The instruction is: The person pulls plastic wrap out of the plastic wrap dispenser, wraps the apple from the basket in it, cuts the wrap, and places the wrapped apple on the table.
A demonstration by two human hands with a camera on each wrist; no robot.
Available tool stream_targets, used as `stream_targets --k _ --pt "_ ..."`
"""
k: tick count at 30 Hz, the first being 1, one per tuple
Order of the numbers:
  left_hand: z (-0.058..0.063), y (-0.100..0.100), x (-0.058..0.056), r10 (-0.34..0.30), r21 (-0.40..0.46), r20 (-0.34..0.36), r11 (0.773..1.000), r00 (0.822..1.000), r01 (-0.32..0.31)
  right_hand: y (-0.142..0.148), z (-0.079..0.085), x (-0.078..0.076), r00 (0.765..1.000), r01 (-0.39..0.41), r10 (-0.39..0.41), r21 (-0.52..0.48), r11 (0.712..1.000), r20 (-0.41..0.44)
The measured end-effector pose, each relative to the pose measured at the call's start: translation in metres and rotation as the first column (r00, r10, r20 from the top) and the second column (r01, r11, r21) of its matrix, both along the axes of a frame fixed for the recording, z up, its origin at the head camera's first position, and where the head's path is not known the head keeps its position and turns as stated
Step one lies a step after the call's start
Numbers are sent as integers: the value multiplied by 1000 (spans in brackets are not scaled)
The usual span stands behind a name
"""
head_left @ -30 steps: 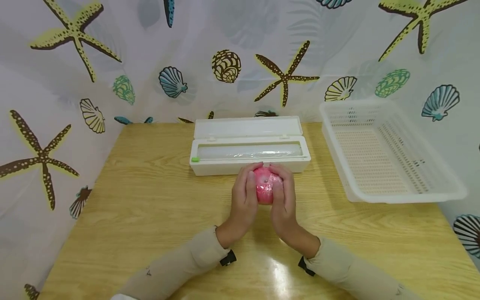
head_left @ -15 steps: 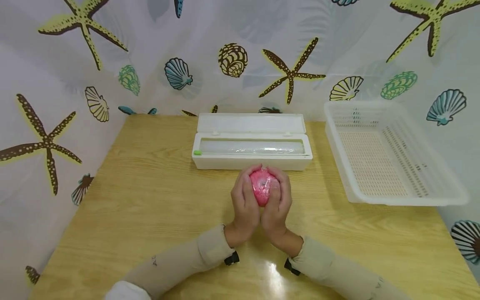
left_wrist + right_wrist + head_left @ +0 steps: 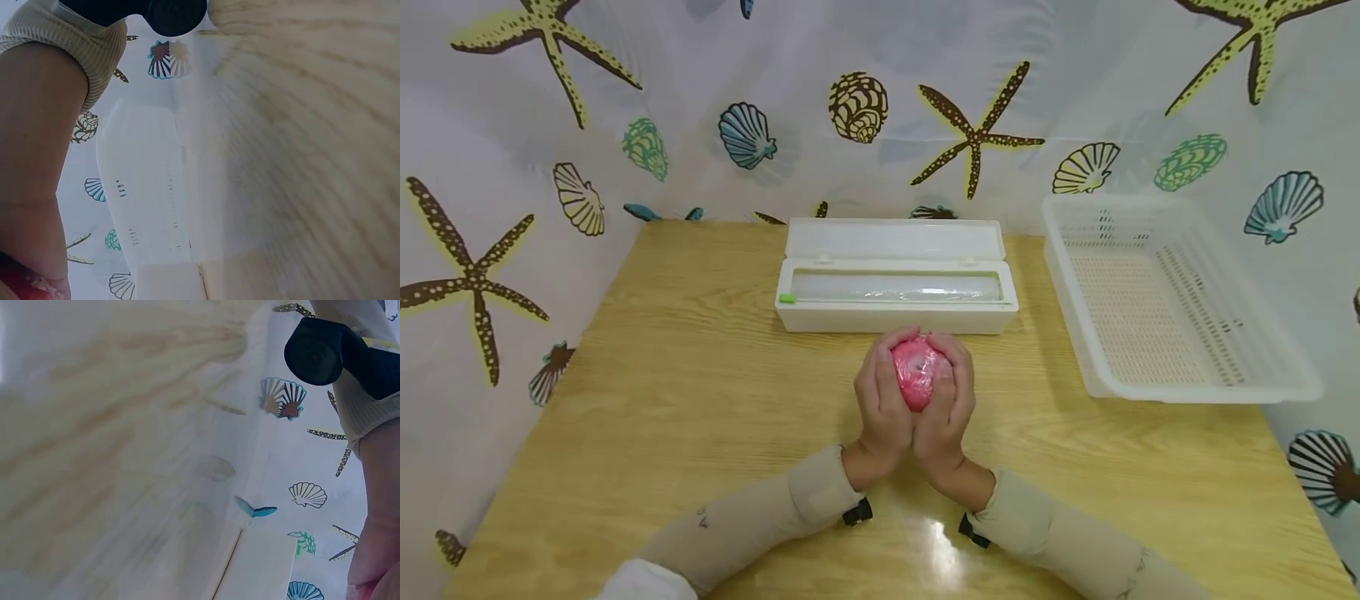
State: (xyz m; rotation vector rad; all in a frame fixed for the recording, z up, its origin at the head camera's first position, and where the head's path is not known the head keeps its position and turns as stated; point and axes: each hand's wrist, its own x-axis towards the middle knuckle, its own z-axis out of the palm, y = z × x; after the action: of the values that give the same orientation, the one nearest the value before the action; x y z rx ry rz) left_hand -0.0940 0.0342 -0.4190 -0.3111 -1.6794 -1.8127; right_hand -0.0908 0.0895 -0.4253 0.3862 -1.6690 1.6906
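In the head view a round pink-red fruit point(image 3: 917, 385) with a small dimple on top is wrapped in shiny clear film. The left hand point(image 3: 883, 408) cups its left side, fingers curved round it. From the other side the right hand point(image 3: 946, 412) holds it the same way, thumb over the front. The heels of both hands meet below the fruit. Behind them stands an open white box point(image 3: 895, 321) with a roll of cling film point(image 3: 895, 287) inside. Only a sliver of the fruit point(image 3: 22, 286) shows in the left wrist view, beneath the hand.
A white slotted plastic basket point(image 3: 1210, 392) stands to the right on the wooden table point(image 3: 700, 367). The box's lid point(image 3: 895, 240) is tipped back near the curtain point(image 3: 790, 83) printed with shells and starfish. A small green slider point(image 3: 787, 298) sits at the box's left front edge.
The hands have drawn together at their heels and closed further round the fruit. They have come slightly nearer the person and a little left. The head view has shifted a little.
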Motion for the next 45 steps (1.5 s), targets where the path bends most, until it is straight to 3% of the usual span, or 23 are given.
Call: stream_targets --k 3,7,10,14,18,26,33,37,39,45 --pt "3 -3 -3 -33 -12 18 999 999 34 4 4 -4 999 -51 51 39 998 14" --pt "5 -8 -13 -121 -68 61 990 991 125 14 10 -12 987 -134 125 89 987 103" --pt "-6 -12 -27 -173 -127 94 975 980 184 21 13 -18 967 -193 171 104 976 191" --pt "-24 -19 -44 -166 -245 156 948 974 201 27 14 -25 930 -261 224 95 961 290" --pt "-26 -26 -53 -137 -345 206 916 969 203 31 15 -33 903 -312 265 93 945 340" --pt "-22 -29 -66 -233 -324 307 886 923 332 38 20 -49 891 -319 238 159 934 387" --pt "-24 -29 -77 -211 -375 338 864 917 337 39 18 -62 869 -322 233 142 936 436" --pt "-32 -28 -76 -205 -382 376 854 904 353 38 8 -65 839 -324 228 117 939 494" --pt "-38 -28 -72 -206 -377 395 853 895 362 39 -5 -66 826 -319 228 95 943 516" --pt "-56 -25 -45 -188 -347 461 861 867 371 41 -47 -50 780 -306 197 87 948 594"
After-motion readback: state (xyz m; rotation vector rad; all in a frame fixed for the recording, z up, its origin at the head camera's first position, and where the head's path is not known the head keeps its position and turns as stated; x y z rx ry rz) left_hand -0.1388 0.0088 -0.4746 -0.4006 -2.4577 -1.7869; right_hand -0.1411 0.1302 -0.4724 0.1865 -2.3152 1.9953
